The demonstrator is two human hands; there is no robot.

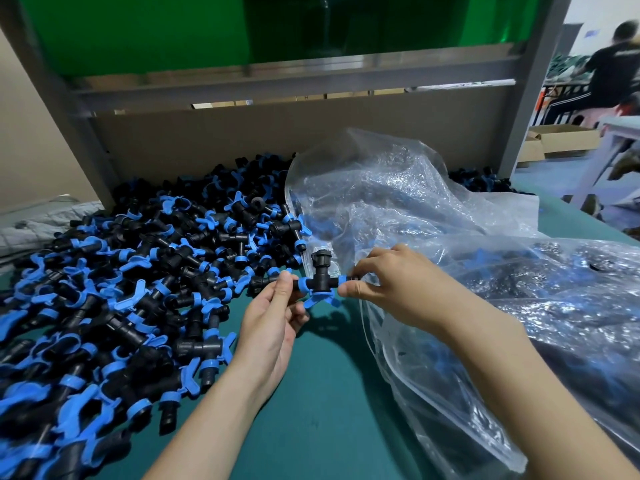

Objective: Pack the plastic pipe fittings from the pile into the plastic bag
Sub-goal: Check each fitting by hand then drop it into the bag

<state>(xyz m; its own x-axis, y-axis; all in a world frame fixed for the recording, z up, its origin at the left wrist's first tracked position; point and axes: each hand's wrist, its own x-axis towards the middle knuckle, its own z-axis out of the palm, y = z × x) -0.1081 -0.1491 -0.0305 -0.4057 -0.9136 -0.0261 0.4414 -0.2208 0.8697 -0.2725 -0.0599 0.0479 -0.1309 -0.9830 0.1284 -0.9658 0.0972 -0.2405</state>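
A black T-shaped pipe fitting (317, 280) with blue rings hangs in the air between my hands, just left of the bag's mouth. My left hand (273, 320) pinches its left arm between thumb and fingers. My right hand (384, 278) pinches its right end. A large pile of black and blue fittings (138, 271) covers the left half of the green table. The clear plastic bag (450, 254) lies on the right, crumpled, with several fittings showing dimly through it.
The green table top (322, 393) shows between my forearms. A cardboard wall (277, 133) and a grey metal frame (533, 81) stand behind the pile. At the far right a person sits near cardboard boxes (557, 140).
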